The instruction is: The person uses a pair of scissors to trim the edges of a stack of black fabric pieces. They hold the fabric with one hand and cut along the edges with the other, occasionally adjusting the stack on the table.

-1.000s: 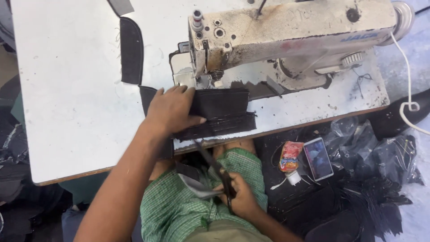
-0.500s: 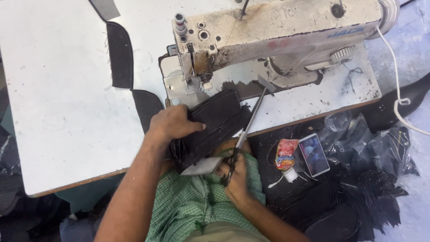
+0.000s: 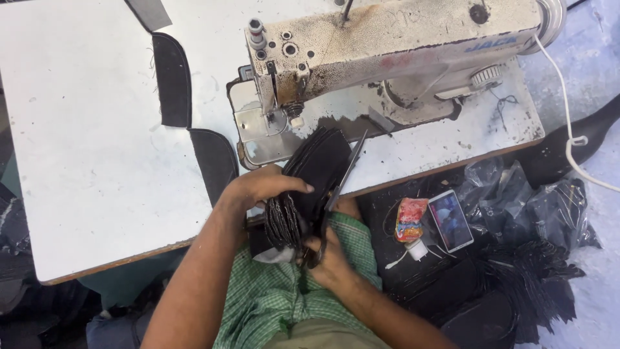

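Head camera: left of the sewing machine (image 3: 387, 58), two black cut panels (image 3: 173, 77) lie flat on the white table (image 3: 84, 161). Just below the machine's needle plate, the left hand (image 3: 258, 187) clamps a stack of black stitched pieces (image 3: 310, 187), fingers curled over its top. The right hand (image 3: 332, 258) grips scissors (image 3: 342, 178), blades raised beside the stack. These pieces look light, limp and liable to slide, so pinching the stitched edge seems safest.
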